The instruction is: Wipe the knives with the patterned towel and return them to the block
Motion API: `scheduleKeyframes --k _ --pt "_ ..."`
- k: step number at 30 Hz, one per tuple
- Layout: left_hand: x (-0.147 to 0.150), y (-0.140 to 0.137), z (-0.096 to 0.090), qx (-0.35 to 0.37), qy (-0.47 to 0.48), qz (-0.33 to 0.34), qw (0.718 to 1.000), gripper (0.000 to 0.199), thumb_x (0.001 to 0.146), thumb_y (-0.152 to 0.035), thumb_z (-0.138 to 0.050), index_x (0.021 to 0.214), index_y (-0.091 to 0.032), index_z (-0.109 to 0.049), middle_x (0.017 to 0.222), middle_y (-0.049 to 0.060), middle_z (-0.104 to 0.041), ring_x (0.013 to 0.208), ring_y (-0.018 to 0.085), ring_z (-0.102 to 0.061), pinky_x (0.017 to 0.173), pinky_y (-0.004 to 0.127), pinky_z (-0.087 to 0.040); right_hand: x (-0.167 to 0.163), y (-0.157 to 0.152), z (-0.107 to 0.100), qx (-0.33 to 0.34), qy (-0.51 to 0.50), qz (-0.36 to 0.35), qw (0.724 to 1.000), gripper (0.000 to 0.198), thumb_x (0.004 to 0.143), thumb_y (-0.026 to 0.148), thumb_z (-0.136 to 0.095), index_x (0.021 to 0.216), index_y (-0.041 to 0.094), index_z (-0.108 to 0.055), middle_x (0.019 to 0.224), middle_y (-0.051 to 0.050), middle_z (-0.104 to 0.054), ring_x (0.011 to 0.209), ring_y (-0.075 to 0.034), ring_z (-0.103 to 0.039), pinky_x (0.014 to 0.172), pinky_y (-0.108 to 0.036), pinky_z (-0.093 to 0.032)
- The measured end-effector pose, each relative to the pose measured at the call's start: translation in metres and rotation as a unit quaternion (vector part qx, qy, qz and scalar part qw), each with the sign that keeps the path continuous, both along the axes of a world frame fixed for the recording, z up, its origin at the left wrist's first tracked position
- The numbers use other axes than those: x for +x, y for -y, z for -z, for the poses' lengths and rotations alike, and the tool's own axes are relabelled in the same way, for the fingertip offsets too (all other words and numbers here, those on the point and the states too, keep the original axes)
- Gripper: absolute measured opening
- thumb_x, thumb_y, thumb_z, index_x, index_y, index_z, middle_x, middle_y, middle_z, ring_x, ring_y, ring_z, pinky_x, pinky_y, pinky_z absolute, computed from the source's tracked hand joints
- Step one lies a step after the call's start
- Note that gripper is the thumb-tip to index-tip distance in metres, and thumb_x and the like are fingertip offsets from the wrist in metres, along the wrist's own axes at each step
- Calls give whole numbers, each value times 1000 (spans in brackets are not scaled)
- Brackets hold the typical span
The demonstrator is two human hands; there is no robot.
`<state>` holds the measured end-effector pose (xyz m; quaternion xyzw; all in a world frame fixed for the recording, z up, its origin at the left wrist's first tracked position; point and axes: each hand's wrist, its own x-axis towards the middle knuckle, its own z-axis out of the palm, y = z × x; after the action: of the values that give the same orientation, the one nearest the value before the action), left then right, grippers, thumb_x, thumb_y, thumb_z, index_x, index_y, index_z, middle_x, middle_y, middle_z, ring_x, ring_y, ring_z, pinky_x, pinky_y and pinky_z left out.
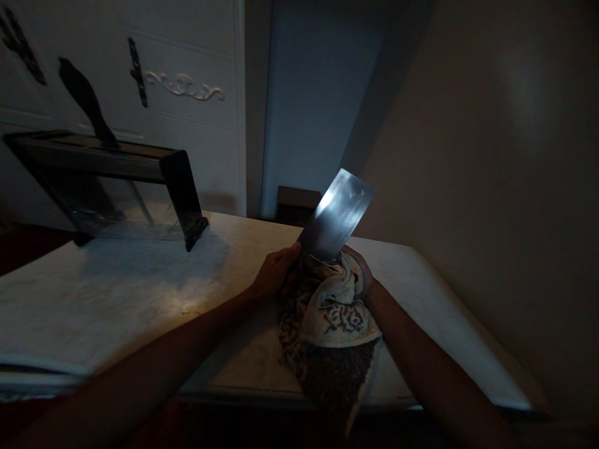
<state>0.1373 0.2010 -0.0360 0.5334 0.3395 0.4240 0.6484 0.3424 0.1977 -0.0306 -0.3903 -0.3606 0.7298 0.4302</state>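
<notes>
A wide, shiny cleaver is held up above the tabletop, its blade slanting up and to the right. My left hand is closed at the blade's lower left end; the cleaver's handle is hidden. A patterned beige and dark brown towel is bunched around the base of the blade and hangs down over the table's front edge. My right hand is wrapped around the towel from the right side, with its fingers mostly behind the cloth.
The pale marble-like table lies beneath. On its left stands a dark-framed, clear-sided knife stand with a black-handled knife in it. White panelled cabinet doors rise behind. A wall runs along the right. The light is dim.
</notes>
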Motion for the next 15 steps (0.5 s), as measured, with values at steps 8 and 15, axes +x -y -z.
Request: scheduleKeyframes --k 8,15 --pt "-3 -6 4 12 39 -52 998 58 82 -70 -39 71 -16 -56 43 -6 -41 31 8 -36 31 22 -24 -6 0 -4 5 -41 100 994 37 79 56 -57 86 22 -70 78 -5 -75 86 -26 -71 78 -39 -56" --pt "-3 -8 8 123 -18 -137 983 40 88 -58 -43 77 -19 -49 62 -3 -50 52 11 -46 49 24 -38 -8 1 -4 33 -20 145 989 41 79 59 -60 93 23 -71 80 -6 -74 85 -27 -71 75 -40 -57"
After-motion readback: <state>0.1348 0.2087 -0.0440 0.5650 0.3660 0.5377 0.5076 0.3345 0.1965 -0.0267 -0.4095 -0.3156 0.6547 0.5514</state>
